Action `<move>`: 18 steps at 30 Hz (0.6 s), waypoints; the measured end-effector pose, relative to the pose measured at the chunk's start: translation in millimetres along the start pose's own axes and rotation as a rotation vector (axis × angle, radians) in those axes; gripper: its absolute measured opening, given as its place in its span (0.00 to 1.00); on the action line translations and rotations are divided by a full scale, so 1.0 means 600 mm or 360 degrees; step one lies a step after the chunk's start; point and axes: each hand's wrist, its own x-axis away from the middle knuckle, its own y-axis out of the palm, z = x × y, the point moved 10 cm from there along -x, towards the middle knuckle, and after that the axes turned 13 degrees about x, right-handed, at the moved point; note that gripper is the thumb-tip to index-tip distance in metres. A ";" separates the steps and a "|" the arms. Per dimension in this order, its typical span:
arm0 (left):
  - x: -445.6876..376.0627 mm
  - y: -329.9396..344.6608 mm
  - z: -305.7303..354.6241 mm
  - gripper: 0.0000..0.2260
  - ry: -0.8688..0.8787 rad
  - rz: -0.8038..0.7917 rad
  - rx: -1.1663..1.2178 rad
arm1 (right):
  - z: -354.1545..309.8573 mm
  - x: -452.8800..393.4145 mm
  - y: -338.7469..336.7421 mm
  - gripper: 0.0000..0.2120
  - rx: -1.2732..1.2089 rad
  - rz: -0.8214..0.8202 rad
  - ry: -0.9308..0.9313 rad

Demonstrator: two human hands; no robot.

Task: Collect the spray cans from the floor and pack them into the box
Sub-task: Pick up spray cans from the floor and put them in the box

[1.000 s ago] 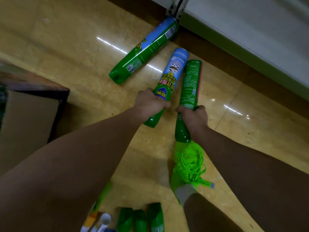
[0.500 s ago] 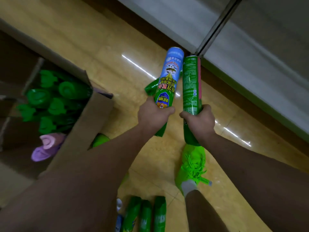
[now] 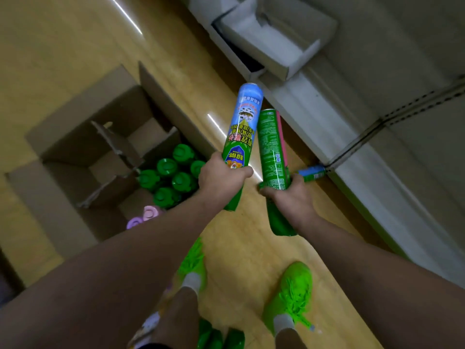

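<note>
While your left hand wraps its fingers around the blue-topped can, your right hand grips the green can; box lies left.

Shop aisle: slotted shelving, stock carton

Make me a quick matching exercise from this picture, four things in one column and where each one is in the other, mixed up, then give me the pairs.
1. blue-topped can
2. all-green can
3. green caps
4. blue-and-green can

A. on the floor by the shelf base
B. in the left hand
C. inside the cardboard box
D. in the right hand

Pairs: 1-B, 2-D, 3-C, 4-A
</note>
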 end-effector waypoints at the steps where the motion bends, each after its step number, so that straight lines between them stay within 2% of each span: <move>1: -0.007 -0.031 0.004 0.24 -0.0023 0.0041 0.0003 | -0.028 0.007 0.007 0.29 0.0025 -0.0060 -0.0021; 8: -0.052 -0.247 -0.021 0.26 -0.0342 0.0161 -0.0013 | -0.225 0.042 0.056 0.26 0.0426 -0.0487 -0.0219; 12: -0.090 -0.337 -0.034 0.22 -0.0494 0.0039 -0.0069 | -0.332 0.041 0.089 0.29 0.0747 -0.0588 -0.0358; 18: -0.132 -0.407 -0.060 0.23 -0.0638 -0.0244 -0.0247 | -0.470 0.034 0.134 0.23 0.1440 -0.0706 -0.0547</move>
